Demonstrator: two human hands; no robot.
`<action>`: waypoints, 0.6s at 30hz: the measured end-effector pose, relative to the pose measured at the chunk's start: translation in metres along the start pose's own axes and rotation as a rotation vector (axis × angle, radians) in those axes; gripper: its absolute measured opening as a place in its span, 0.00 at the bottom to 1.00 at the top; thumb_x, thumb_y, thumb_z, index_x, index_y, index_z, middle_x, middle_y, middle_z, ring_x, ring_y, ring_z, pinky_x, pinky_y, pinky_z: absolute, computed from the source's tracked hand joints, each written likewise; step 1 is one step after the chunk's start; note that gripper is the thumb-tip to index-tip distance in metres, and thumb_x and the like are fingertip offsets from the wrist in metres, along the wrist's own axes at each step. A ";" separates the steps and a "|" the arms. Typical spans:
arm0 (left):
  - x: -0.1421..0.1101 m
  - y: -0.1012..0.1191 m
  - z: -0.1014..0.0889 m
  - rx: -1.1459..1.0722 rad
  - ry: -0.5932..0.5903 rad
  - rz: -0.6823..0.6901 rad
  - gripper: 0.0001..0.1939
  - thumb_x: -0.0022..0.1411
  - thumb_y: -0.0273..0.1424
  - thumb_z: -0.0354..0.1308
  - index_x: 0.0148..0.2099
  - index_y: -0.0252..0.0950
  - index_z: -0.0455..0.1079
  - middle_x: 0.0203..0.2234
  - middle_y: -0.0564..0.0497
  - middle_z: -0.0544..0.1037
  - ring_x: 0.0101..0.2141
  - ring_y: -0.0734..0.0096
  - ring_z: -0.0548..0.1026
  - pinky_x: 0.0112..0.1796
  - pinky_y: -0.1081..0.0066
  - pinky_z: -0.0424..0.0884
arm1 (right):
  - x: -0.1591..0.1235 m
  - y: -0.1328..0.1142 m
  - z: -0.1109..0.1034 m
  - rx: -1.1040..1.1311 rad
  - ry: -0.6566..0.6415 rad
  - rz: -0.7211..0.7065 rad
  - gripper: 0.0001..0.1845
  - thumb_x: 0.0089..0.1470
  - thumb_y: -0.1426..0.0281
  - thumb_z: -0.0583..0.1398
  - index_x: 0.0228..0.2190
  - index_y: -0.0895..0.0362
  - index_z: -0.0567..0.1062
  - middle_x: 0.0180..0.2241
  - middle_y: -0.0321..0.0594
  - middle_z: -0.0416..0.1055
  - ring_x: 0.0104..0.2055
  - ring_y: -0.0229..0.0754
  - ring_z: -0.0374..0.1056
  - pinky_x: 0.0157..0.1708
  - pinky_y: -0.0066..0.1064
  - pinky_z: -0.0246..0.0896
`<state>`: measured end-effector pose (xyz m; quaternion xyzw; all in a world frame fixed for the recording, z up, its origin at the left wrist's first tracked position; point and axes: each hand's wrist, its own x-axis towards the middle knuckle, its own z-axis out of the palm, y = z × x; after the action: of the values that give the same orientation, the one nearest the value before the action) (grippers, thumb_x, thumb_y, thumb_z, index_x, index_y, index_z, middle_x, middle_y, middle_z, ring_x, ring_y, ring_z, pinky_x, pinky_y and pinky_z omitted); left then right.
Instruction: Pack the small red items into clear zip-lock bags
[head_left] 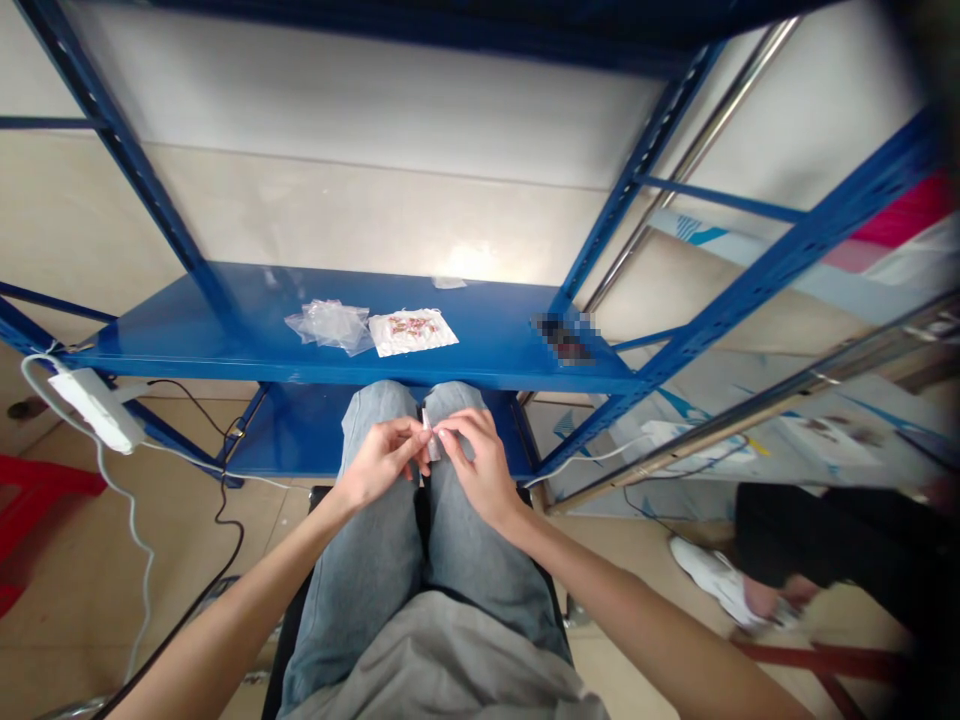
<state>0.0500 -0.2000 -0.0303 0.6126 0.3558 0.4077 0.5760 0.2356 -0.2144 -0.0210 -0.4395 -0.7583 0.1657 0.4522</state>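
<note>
Above my knees, a small pale strip [430,436] stands between my fingertips; its exact kind is too small to make out. My left hand [384,460] is closed in a pinch on it from the left. From the other side, the thumb and forefinger of my right hand [481,462] are pinched at its edge. Ahead on the blue shelf [225,340] lies a pile of clear plastic bags [330,325]. Touching the pile on its right is a white packet [412,332] with small reddish bits on it.
A blurred-out dark object [564,338] lies at the shelf's right end. A white power strip [97,408] with cables hangs at the left. Blue uprights frame the shelf. Another person's leg and white shoe [712,575] show at the right, and a red stool [37,500] at the left.
</note>
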 end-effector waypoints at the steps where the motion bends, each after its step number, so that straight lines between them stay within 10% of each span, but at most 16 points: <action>1: 0.000 0.000 0.000 0.008 0.000 0.004 0.20 0.67 0.47 0.58 0.37 0.32 0.71 0.24 0.50 0.77 0.24 0.71 0.78 0.21 0.76 0.68 | 0.000 0.000 0.001 0.033 0.001 0.018 0.12 0.68 0.66 0.56 0.36 0.53 0.78 0.37 0.41 0.73 0.44 0.46 0.67 0.47 0.39 0.59; 18: -0.005 0.002 0.005 0.036 0.001 0.039 0.17 0.68 0.45 0.58 0.40 0.34 0.70 0.27 0.49 0.78 0.27 0.69 0.78 0.26 0.74 0.71 | 0.001 0.001 0.006 0.544 -0.097 0.320 0.11 0.61 0.61 0.62 0.33 0.56 0.77 0.30 0.38 0.75 0.33 0.41 0.70 0.35 0.31 0.63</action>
<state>0.0530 -0.2066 -0.0290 0.6293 0.3515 0.4129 0.5567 0.2310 -0.2122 -0.0247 -0.4079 -0.6281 0.4520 0.4845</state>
